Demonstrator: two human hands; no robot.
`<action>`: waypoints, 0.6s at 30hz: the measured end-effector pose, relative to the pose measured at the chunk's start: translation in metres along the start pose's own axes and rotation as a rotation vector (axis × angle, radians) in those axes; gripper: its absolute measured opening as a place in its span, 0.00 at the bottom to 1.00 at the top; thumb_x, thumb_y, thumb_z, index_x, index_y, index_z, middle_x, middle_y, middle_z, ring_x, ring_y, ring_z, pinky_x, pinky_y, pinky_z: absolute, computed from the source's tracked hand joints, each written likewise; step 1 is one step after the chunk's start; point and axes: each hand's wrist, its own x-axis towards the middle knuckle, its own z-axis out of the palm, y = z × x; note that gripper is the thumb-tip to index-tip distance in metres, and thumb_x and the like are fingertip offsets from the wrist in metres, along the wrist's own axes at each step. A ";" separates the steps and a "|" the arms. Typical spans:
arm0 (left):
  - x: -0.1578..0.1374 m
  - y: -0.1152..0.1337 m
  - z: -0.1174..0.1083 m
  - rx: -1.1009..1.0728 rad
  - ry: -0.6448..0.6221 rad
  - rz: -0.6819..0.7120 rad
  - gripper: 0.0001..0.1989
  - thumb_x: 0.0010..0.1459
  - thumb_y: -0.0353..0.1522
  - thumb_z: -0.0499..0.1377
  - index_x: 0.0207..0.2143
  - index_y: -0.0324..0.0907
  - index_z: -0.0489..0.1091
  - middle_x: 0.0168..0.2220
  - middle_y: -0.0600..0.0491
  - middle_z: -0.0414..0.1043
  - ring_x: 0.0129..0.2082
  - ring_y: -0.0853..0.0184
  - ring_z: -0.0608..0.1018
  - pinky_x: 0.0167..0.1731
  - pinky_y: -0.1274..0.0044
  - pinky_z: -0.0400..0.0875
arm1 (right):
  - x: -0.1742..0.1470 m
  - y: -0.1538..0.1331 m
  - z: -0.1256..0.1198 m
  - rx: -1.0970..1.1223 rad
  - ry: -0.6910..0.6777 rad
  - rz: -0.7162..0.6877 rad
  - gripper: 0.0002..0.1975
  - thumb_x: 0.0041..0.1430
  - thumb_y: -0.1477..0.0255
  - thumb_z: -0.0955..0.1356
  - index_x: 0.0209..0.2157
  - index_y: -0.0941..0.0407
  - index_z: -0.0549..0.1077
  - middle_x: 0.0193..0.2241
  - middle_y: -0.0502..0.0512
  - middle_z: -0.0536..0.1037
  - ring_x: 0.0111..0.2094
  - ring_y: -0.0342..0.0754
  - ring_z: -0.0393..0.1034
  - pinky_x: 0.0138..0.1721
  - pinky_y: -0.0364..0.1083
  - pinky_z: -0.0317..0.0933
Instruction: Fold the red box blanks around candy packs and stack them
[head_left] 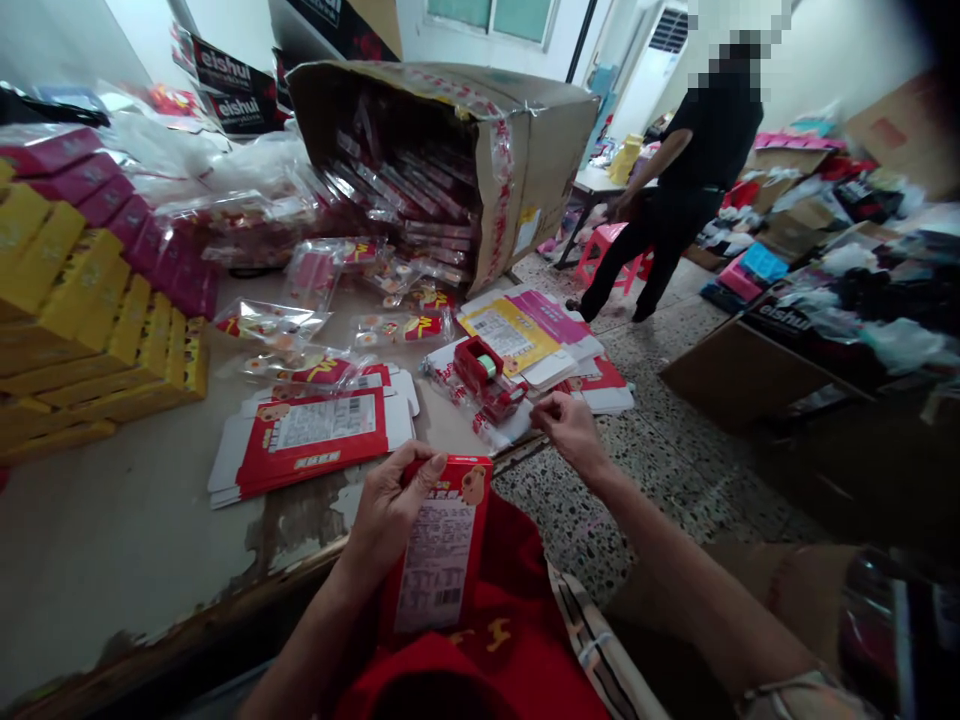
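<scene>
My left hand (394, 515) grips the top left edge of a red box (440, 545), thumb on the front. The box stands upright over my lap, its printed label panel facing me. Beside the red tape dispenser (487, 380), my right hand (566, 430) has thumb and fingertips pressed together; whatever is between them is too small to make out. The dispenser holds a pale green roll and lies on crumpled printed plastic. Left of it, a stack of flat red cartons (315, 440) rests on the table (187, 520).
Yellow boxes (90, 320) and magenta boxes (135, 210) are stacked at left. Plastic-wrapped packs (405, 325) lie before a large open carton (536, 170). Flat yellow and purple cartons (525, 330) sit near the table's right edge. A person in dark clothes (682, 190) stands beyond.
</scene>
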 end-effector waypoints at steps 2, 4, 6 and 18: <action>0.006 -0.001 0.004 -0.054 -0.033 -0.028 0.16 0.64 0.45 0.61 0.33 0.41 0.70 0.25 0.59 0.67 0.24 0.72 0.67 0.24 0.81 0.60 | -0.014 -0.006 -0.009 0.006 -0.049 -0.030 0.22 0.49 0.58 0.77 0.39 0.53 0.67 0.23 0.45 0.71 0.27 0.47 0.67 0.33 0.47 0.62; 0.014 -0.003 0.010 -0.102 -0.061 -0.039 0.18 0.63 0.47 0.61 0.31 0.41 0.68 0.24 0.60 0.65 0.24 0.73 0.66 0.24 0.82 0.59 | -0.030 -0.022 -0.013 0.021 -0.234 -0.120 0.22 0.58 0.62 0.73 0.49 0.51 0.63 0.26 0.44 0.70 0.29 0.46 0.67 0.35 0.46 0.62; 0.020 -0.006 0.017 -0.160 -0.089 -0.072 0.22 0.63 0.51 0.60 0.31 0.41 0.67 0.23 0.60 0.65 0.23 0.72 0.66 0.23 0.81 0.59 | -0.040 -0.042 -0.012 0.005 -0.511 -0.231 0.20 0.66 0.66 0.68 0.55 0.50 0.60 0.30 0.45 0.70 0.31 0.46 0.66 0.37 0.46 0.62; 0.017 -0.010 0.027 -0.236 -0.137 0.083 0.22 0.51 0.45 0.73 0.35 0.37 0.73 0.34 0.51 0.79 0.30 0.69 0.77 0.32 0.79 0.71 | -0.016 -0.093 0.037 -0.443 -1.055 -0.528 0.12 0.68 0.73 0.64 0.52 0.52 0.65 0.30 0.47 0.72 0.31 0.46 0.62 0.36 0.45 0.59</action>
